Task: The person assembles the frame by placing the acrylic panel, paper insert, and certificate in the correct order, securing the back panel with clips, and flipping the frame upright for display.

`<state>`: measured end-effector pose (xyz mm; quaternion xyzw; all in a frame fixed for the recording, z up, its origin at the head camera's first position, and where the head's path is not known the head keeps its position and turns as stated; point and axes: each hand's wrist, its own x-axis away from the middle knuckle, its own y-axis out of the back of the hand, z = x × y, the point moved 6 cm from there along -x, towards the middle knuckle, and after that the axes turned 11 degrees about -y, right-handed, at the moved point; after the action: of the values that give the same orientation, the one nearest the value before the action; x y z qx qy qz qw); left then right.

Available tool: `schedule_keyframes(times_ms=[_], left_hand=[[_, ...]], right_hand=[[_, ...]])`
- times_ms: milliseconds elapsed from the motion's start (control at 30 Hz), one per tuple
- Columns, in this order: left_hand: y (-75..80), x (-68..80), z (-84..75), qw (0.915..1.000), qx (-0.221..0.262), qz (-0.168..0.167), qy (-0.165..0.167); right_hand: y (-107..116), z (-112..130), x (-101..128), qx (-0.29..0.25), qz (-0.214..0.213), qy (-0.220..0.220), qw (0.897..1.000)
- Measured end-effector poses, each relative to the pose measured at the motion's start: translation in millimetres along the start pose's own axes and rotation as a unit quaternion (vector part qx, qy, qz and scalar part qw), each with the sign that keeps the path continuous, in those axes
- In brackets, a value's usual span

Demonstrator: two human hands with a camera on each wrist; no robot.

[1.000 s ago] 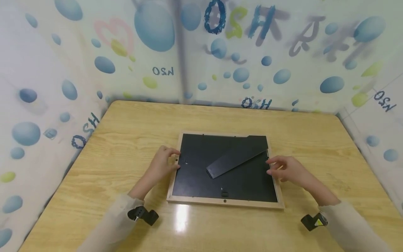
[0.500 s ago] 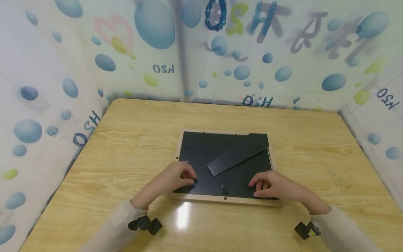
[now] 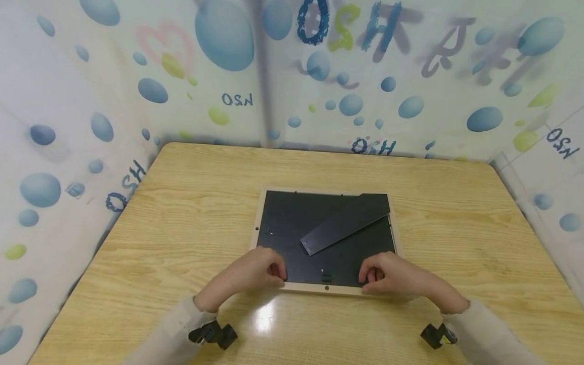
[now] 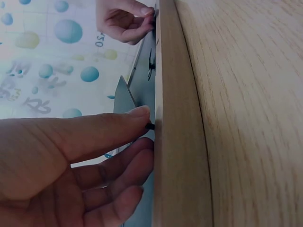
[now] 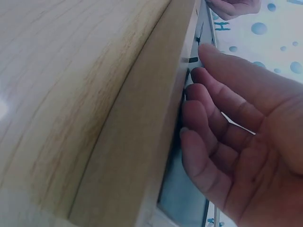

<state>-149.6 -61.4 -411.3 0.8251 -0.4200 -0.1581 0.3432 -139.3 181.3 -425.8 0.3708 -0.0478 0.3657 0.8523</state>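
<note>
A picture frame (image 3: 344, 291) with a pale wooden rim lies face down on the table. Its black backing board (image 3: 287, 213) carries a flat easel stand (image 3: 339, 228) set at a slant. At the near edge, left side, is my left hand (image 3: 260, 268); in its wrist view the thumb tip touches a small black tab (image 4: 150, 126) by the rim, with loosely bent fingers below. Near the right corner my right hand (image 3: 394, 274) has its fingertips against the backing. Its thumb is close to another black tab (image 5: 192, 60), a gap showing between thumb and index finger.
The wooden table (image 3: 205, 192) extends around the frame on every side. Behind it hangs a wall covering (image 3: 292, 71) printed with blue dots and letters. A black wrist camera (image 3: 223, 336) sits below each hand.
Both hands have moved from the frame's left and right sides to its near edge, closer together. The frame and its stand look unmoved.
</note>
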Motion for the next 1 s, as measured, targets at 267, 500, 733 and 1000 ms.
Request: schedule_keyframes(times_ms=[267,500,733,1000], left_hand=[[-0.7,2.2,0.3,0.9999,-0.007,-0.013,0.006],[-0.7,5.3,1.6,0.9995,0.006,-0.030,-0.009],[-2.1,7.4,4.9,0.9991,0.019,-0.039,-0.004],[-2.0,7.4,5.9,0.9979,-0.023,-0.058,0.018]], right_hand=[[-1.3,2.5,1.8,0.012,-0.014,-0.011,1.000],[-3.0,4.5,3.5,0.028,-0.034,-0.004,0.999],[-4.4,2.4,3.3,0.040,-0.054,0.011,0.998],[-3.0,3.4,1.9,0.040,-0.068,0.022,0.997]])
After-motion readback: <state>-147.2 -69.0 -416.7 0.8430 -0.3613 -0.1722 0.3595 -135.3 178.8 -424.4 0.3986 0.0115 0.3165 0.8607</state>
